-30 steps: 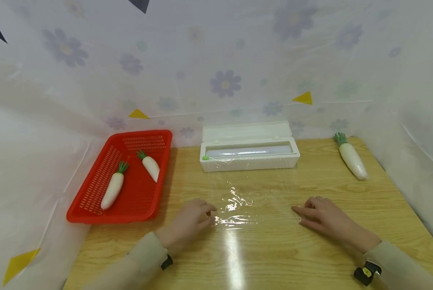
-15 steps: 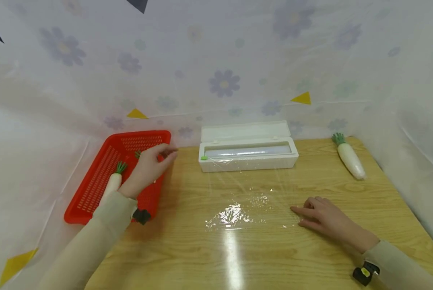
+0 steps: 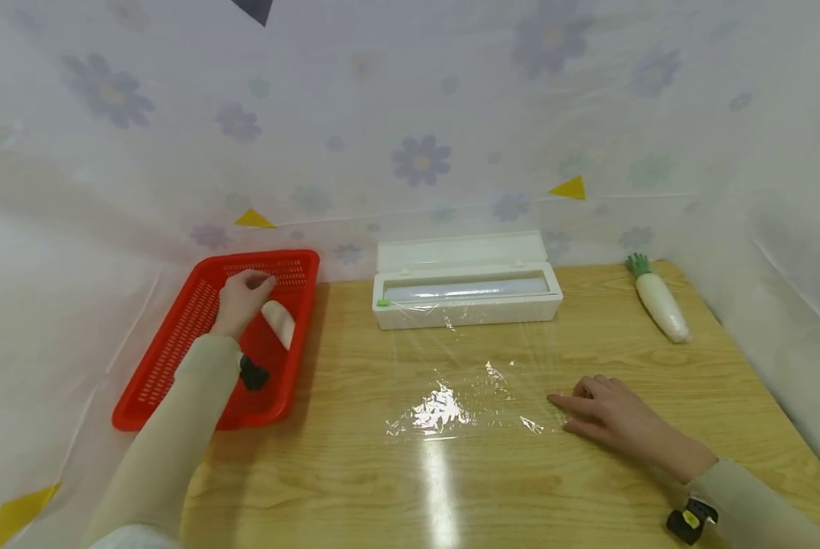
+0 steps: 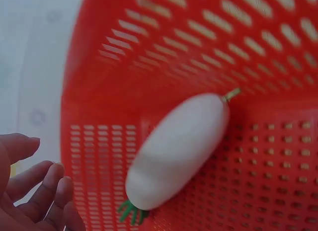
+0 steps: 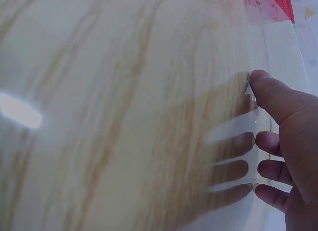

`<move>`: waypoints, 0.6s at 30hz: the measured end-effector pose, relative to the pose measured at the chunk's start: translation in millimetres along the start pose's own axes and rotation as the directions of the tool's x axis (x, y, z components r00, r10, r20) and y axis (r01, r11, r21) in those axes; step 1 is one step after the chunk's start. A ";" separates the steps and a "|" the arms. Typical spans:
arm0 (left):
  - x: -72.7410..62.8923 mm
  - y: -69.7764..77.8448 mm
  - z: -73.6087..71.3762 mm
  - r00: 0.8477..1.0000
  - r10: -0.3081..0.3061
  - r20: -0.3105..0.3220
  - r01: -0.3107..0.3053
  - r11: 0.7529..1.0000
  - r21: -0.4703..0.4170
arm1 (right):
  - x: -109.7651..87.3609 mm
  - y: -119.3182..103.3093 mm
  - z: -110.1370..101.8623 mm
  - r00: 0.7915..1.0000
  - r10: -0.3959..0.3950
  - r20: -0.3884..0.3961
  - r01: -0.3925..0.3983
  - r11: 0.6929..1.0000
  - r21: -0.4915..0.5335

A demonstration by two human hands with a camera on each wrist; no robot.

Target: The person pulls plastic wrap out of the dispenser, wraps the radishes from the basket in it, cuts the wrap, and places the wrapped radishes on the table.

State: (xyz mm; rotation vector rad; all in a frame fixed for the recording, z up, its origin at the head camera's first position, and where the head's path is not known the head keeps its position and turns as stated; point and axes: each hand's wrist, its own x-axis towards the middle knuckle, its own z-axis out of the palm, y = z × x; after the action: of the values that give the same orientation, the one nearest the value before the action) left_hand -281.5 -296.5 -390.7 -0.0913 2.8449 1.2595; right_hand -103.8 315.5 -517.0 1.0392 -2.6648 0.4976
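My left hand (image 3: 245, 299) is inside the red basket (image 3: 300, 335), fingers loosely bent and holding nothing. Close by lies a white radish (image 3: 280, 322), its leafy end hidden by the hand. In the left wrist view, a white radish (image 4: 179, 151) with green leaves lies apart from the fingertips. My forearm hides part of the basket's inside. Clear plastic wrap (image 3: 444, 408) lies over the table, running out from a white dispenser box (image 3: 468, 313) with its lid up. My right hand (image 3: 619, 415) rests at the wrap's right front corner, fingertips on it, thumb apart from the index finger.
A third white radish (image 3: 662, 305), with a shiny surface, lies at the back right of the wooden table (image 3: 355, 488). Behind the table hangs a flowered sheet (image 3: 424, 99). A green slider (image 3: 382, 303) sits at the dispenser's left end.
My left hand has let go of the wrap's left front corner and moved left and back into the basket. The right hand has stayed at its corner.
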 end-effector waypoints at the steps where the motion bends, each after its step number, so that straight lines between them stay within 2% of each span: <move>1: 1.6 -3.2 -0.2 1.000 -0.010 -0.005 0.010 1.000 0.010 | -0.3 -0.3 0.0 1.000 0.001 0.002 -0.001 1.000 -0.003; 8: 7.1 -26.2 0.9 0.996 -0.085 -0.020 0.087 0.986 0.143 | -2.0 -0.6 2.2 1.000 0.000 0.007 0.000 1.000 -0.010; 14: 3.5 -37.8 4.9 0.989 -0.146 0.003 0.141 0.959 0.246 | -3.3 -1.9 2.1 1.000 -0.013 0.001 0.013 1.000 -0.005; 18: -1.1 -40.6 6.8 0.979 -0.199 0.044 0.181 0.949 0.256 | -4.4 -2.5 1.4 1.000 -0.014 0.001 0.014 1.000 -0.003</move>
State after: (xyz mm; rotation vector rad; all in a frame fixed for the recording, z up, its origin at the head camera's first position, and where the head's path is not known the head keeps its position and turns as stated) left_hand -277.7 -318.7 -425.2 -0.3007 2.8258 0.8427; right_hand -99.0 315.9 -519.2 1.0567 -2.6566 0.4899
